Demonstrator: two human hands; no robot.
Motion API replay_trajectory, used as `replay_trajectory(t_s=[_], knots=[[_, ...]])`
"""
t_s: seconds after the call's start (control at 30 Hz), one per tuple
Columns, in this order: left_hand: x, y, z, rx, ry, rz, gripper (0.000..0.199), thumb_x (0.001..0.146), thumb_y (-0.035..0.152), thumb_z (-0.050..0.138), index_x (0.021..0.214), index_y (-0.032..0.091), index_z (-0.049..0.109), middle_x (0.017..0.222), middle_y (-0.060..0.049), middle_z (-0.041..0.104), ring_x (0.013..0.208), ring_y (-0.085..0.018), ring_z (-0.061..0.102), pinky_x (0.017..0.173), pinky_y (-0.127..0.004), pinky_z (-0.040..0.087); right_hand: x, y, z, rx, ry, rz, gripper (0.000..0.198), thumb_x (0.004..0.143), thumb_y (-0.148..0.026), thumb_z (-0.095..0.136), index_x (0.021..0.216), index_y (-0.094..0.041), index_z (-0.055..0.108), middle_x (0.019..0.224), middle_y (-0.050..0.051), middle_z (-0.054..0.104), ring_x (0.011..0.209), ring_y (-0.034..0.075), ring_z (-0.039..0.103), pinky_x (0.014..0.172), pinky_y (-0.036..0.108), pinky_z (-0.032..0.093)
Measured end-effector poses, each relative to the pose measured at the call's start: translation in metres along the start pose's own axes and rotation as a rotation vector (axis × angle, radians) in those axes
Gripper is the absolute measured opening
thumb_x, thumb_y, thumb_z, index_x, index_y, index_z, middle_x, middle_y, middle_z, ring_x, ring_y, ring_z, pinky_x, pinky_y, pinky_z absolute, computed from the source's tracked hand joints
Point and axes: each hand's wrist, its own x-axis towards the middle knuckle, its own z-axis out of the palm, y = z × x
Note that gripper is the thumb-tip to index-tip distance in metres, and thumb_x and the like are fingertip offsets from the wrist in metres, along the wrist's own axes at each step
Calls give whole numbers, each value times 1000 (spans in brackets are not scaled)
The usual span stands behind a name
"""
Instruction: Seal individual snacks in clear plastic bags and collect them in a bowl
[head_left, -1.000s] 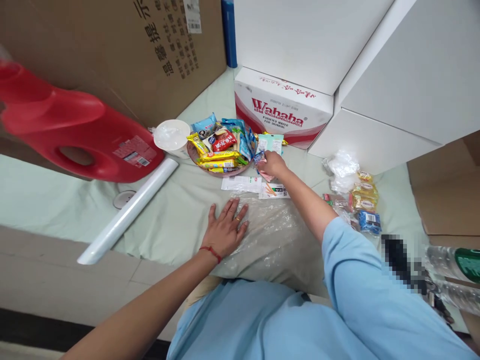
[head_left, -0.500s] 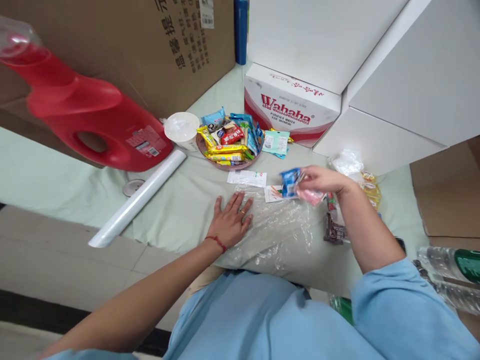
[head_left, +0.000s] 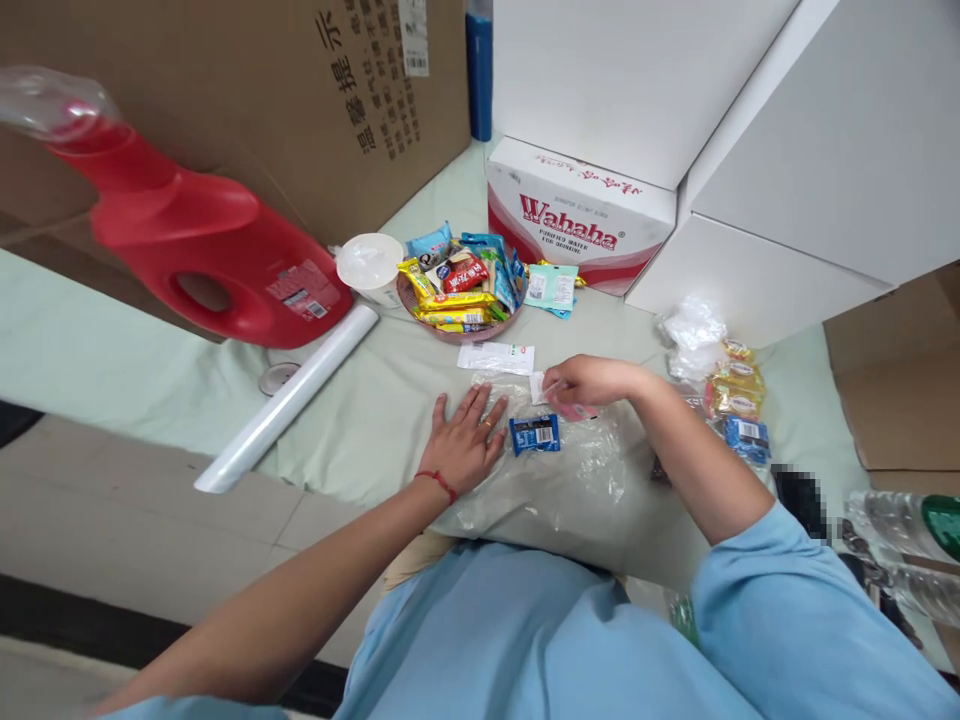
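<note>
My left hand (head_left: 463, 438) lies flat with fingers spread on the left part of a clear plastic bag (head_left: 577, 480). Just right of its fingers, a small blue snack packet (head_left: 535, 434) rests on the bag. My right hand (head_left: 581, 385) is closed on a pink snack packet (head_left: 571, 407), low over the bag's upper edge; the fingers partly hide it. A white packet (head_left: 536, 387) shows beside the right fingertips, mostly covered. Beyond the left hand lies another white packet (head_left: 496, 357).
A basket of wrapped snacks (head_left: 459, 334), a white tub (head_left: 370, 262) and a Wahaha box (head_left: 574, 210) stand at the back. On the left are a red detergent jug (head_left: 232, 230) and a white roll (head_left: 289, 400). Yellow packets (head_left: 736, 390) and another blue packet (head_left: 747, 439) lie right.
The blue packet has left my right hand and now lies on the plastic bag. My right hand has moved left and lower, keeping the pink packet. The left hand stays put.
</note>
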Motion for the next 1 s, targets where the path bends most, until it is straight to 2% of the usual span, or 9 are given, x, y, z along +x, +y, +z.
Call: replay_trajectory(t_s=[0.1, 0.17, 0.27, 0.33, 0.43, 0.5, 0.6, 0.83, 1.0], knots=[[0, -1, 1, 0, 7, 4, 55, 104, 43, 34, 157, 29, 40, 169, -11, 28, 155, -29, 30, 125, -65, 4, -13, 0, -3, -86, 258, 51, 32, 93, -20, 49, 117, -17, 69, 98, 7, 78, 80, 19, 71, 76, 26, 49], [0, -1, 1, 0, 13, 6, 55, 104, 43, 34, 157, 30, 40, 169, -11, 28, 155, -28, 30, 125, -65, 4, -10, -11, 11, -189, 392, 78, 33, 91, -16, 52, 119, -17, 70, 115, 11, 75, 101, 23, 70, 87, 28, 48], [0, -1, 1, 1, 14, 7, 54, 104, 43, 34, 156, 29, 42, 169, -11, 28, 155, -28, 30, 125, -65, 4, 8, -38, 49, -221, 404, 73, 39, 93, -14, 51, 129, -15, 66, 123, 16, 71, 111, 27, 68, 93, 31, 48], [-1, -1, 0, 4, 5, 14, 54, 103, 41, 36, 155, 29, 44, 169, -11, 29, 155, -29, 31, 125, -65, 4, 19, -50, 75, -185, 371, 2, 50, 92, -18, 59, 142, -14, 56, 131, 18, 66, 117, 28, 66, 96, 33, 49], [-1, -2, -1, 2, -8, 21, 56, 101, 38, 40, 157, 29, 42, 169, -11, 28, 155, -30, 31, 125, -65, 5, 21, -53, 102, -132, 344, -70, 80, 83, -21, 76, 154, -14, 41, 152, 21, 49, 135, 31, 55, 107, 36, 45], [-1, -2, -2, 1, -6, 19, 57, 102, 38, 39, 158, 29, 40, 169, -11, 28, 155, -30, 30, 125, -65, 5, 13, -46, 110, -134, 369, 10, 83, 82, -21, 76, 156, -15, 38, 158, 22, 42, 139, 32, 50, 109, 38, 44], [-1, -1, -2, 4, 7, 12, 55, 103, 39, 37, 157, 28, 42, 169, -11, 29, 155, -28, 30, 125, -64, 5, -1, -33, 114, -200, 412, 128, 77, 85, -24, 74, 154, -17, 42, 152, 21, 48, 133, 35, 53, 102, 42, 48], [-1, -1, 2, 21, 24, 16, 56, 102, 39, 37, 157, 28, 41, 168, -11, 30, 155, -29, 30, 125, -65, 6, 1, -30, 119, -369, 469, 10, 46, 90, -23, 65, 135, -16, 58, 129, 16, 64, 119, 33, 53, 99, 43, 46], [-2, -1, 3, 22, 47, 20, 55, 103, 40, 37, 157, 29, 42, 168, -11, 32, 154, -30, 33, 125, -64, 8, -8, -30, 117, -378, 423, 34, 36, 87, -22, 66, 122, -14, 63, 117, 16, 66, 115, 32, 55, 97, 43, 44]])
